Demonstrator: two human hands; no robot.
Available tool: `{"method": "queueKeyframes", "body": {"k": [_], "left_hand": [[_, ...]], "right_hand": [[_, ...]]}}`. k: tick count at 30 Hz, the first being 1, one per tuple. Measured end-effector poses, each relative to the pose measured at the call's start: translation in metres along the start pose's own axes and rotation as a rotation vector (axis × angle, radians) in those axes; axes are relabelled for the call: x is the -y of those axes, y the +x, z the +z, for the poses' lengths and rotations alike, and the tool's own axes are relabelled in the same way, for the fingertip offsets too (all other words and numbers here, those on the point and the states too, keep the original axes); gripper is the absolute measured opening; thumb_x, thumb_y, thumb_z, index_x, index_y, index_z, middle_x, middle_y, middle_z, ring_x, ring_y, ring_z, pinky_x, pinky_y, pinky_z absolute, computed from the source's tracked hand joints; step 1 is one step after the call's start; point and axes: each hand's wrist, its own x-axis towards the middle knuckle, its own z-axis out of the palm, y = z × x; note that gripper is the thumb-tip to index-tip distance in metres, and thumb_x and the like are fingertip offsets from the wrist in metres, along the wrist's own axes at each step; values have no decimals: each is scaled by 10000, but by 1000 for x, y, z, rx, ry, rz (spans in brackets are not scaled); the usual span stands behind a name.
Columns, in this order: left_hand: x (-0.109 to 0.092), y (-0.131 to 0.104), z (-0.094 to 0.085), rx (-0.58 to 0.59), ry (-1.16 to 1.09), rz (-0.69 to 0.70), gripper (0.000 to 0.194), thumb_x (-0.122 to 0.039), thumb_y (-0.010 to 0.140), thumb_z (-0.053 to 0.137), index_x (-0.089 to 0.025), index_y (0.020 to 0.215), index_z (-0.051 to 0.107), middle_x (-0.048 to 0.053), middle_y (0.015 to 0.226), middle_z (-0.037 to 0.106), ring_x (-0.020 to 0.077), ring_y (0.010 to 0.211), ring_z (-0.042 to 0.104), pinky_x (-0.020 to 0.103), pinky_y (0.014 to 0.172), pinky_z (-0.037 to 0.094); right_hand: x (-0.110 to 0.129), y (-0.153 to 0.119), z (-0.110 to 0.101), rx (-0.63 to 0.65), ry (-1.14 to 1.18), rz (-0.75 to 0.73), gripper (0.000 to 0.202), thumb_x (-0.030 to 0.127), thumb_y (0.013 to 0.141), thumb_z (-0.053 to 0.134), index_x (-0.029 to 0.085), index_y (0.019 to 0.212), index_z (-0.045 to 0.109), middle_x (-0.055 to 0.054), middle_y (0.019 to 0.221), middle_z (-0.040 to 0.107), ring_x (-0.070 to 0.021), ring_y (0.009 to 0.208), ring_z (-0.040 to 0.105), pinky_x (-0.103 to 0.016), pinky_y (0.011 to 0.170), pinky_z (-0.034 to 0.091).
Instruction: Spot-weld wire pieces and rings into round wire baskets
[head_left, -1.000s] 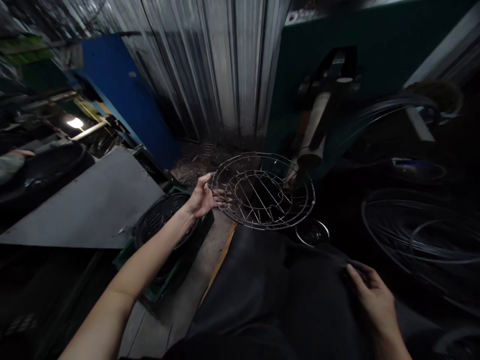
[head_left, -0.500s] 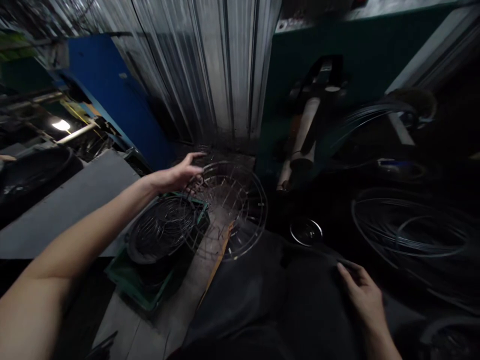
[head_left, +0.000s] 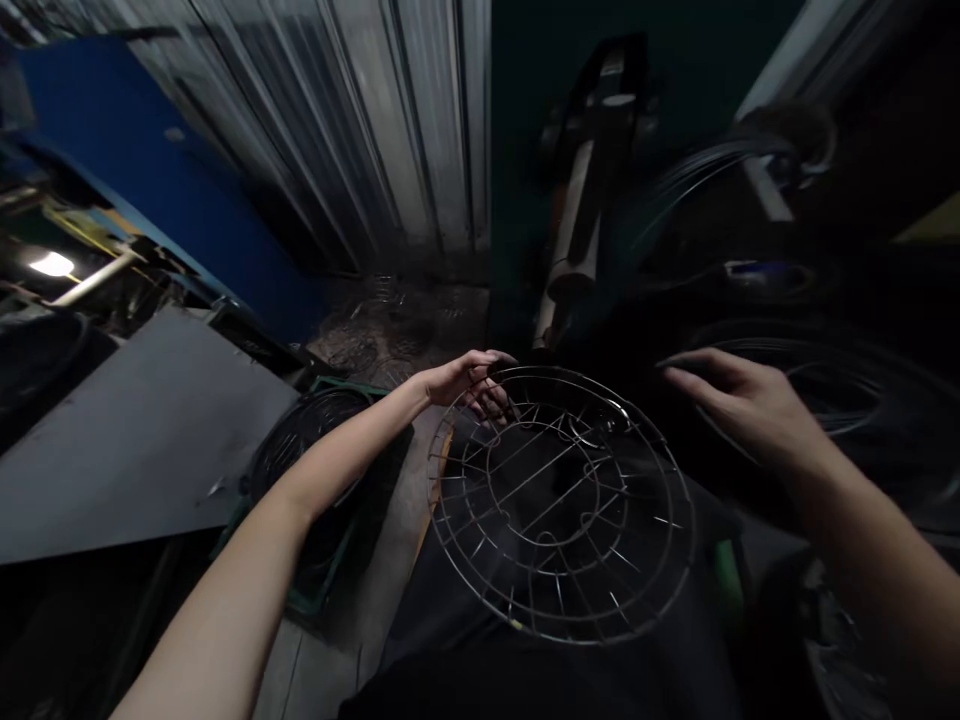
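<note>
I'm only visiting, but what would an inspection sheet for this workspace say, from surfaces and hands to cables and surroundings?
Surface: bare grey panel at picture left; pale floor beneath.
Job's things: round wire rack, tilted, in front of the person's dark clothing.
Clutter: green crate with dark contents, too dim to identify; small scraps by the wall.
Hands: left hand curled at the rack's rim; right hand apart from it, thumb and fingertips close together; whether it holds anything is unclear.
Cables: thin strands at upper right; wire or cable, cannot tell.
Surroundings: corrugated metal wall, blue panel, lit lamp; right side very dark.
</note>
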Motion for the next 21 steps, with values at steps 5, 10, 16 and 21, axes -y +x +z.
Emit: {"method": "queueKeyframes", "body": {"k": [5,10,16,21], "left_hand": [[-4,24,-4,39,-10,-66,476,-620,700,516,-200,919,459,71,856,695,252,730,687,352,615,530],[-12,28,-12,-10,-23,-98,460,-627,678,539,-189,793,454,58,812,693,210,656,658,346,608,530],[-21,34,-17,3,-52,-187,473,-641,691,508,-176,668,425,87,822,685,222,666,643,375,619,525],[-28,53,-18,36,-92,-193,417,-601,709,519,-198,809,479,51,788,674,223,664,641,362,613,510]], "right_hand": [[14,34,16,204,21,-128,386,532,714,607,196,893,669,-49,917,680,-227,892,619,-391,890,473],[9,54,26,239,27,-169,408,576,712,608,210,883,667,-33,886,680,-228,878,622,-394,870,485],[3,61,25,241,31,-149,449,617,699,616,209,876,674,-42,888,681,-234,867,621,-392,840,491],[6,58,22,242,46,-117,437,609,715,608,210,880,672,-44,883,678,-231,856,621,-394,828,498]]}}
